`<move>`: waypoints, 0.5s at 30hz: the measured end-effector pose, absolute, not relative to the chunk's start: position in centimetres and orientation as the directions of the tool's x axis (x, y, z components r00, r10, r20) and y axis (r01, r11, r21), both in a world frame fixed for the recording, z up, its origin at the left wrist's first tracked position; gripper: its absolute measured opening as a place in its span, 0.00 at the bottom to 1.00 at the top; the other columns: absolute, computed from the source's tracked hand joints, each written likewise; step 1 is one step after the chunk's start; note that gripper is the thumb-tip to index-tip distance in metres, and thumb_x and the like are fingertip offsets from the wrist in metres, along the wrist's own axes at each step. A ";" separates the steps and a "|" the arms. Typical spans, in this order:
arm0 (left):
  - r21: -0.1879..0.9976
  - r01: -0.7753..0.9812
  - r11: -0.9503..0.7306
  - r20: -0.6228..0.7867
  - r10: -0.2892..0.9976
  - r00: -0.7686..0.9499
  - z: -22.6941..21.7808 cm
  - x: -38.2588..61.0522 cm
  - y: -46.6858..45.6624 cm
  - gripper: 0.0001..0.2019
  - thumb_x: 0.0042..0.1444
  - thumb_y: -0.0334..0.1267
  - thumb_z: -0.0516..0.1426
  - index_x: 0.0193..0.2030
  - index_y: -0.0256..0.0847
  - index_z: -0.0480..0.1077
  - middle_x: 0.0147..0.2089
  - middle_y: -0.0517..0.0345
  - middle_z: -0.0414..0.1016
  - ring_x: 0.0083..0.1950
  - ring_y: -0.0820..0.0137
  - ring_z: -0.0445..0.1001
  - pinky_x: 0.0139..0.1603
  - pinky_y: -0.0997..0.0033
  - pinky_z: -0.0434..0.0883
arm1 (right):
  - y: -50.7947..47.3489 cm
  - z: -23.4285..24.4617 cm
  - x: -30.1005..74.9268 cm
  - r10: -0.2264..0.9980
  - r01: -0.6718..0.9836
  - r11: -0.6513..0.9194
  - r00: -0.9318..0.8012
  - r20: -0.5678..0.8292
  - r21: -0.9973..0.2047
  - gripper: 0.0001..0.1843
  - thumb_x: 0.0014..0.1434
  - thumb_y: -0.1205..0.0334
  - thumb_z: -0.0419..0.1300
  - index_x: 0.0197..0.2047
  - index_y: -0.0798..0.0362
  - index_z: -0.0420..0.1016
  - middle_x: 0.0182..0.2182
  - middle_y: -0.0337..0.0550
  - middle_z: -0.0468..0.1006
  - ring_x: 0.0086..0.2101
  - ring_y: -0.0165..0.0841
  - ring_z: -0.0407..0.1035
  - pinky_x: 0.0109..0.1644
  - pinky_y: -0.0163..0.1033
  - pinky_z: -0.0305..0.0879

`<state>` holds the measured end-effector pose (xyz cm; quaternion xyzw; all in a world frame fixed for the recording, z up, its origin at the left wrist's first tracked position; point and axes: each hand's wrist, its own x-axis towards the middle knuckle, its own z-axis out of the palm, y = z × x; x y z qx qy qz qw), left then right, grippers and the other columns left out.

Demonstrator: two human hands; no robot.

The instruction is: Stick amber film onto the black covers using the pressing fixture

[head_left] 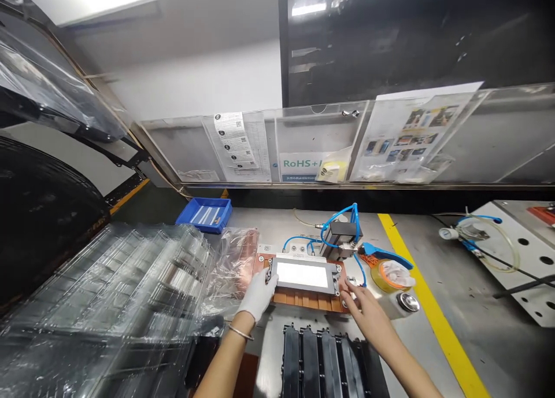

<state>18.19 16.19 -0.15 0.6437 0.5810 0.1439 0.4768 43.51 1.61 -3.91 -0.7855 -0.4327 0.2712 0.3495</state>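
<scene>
A flat dark-framed panel with a bright white face lies in a copper-brown fixture on the metal bench. My left hand, in a white glove, has its fingers closed around the panel's left end. At the right end is my bare right hand, its fingers stretched out and apart by the fixture's edge; whether they touch the panel is unclear. Behind the panel stands a pneumatic cylinder with blue air hoses. Several long black plastic parts lie side by side in front of the fixture.
Stacked clear plastic trays fill the left side, near a blue bin. On the right are an orange-rimmed tub, a metal-capped bottle, a blue-handled brush and a yellow floor-style stripe. A white perforated machine box stands farther right.
</scene>
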 end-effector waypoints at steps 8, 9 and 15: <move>0.843 0.373 0.387 -0.471 0.866 0.168 -0.9 18.0 13.7 0.16 0.60 0.43 0.57 0.51 0.37 0.65 0.39 0.55 0.72 0.25 0.75 0.70 0.25 0.72 0.73 | 2.9 -5.0 40.3 0.763 -0.003 -0.447 0.521 -0.383 -0.894 0.38 0.51 0.31 0.53 0.48 0.56 0.76 0.44 0.54 0.81 0.36 0.43 0.79 0.41 0.48 0.78; 0.849 0.350 0.397 -0.471 0.868 0.157 -0.9 17.4 12.8 0.17 0.59 0.44 0.58 0.50 0.38 0.65 0.41 0.52 0.72 0.26 0.73 0.72 0.26 0.70 0.74 | 1.7 -4.9 40.0 0.753 -0.049 -0.446 0.520 -0.404 -0.894 0.40 0.48 0.29 0.54 0.47 0.56 0.76 0.44 0.55 0.81 0.37 0.46 0.79 0.42 0.50 0.78; 0.877 0.132 0.462 -0.475 0.874 0.100 -0.6 13.3 6.6 0.21 0.56 0.53 0.60 0.53 0.46 0.67 0.58 0.46 0.70 0.55 0.58 0.73 0.43 0.65 0.77 | -6.8 -4.3 35.2 0.700 -0.364 -0.426 0.447 -0.557 -0.828 0.45 0.45 0.28 0.62 0.56 0.53 0.71 0.56 0.55 0.75 0.49 0.49 0.76 0.56 0.50 0.74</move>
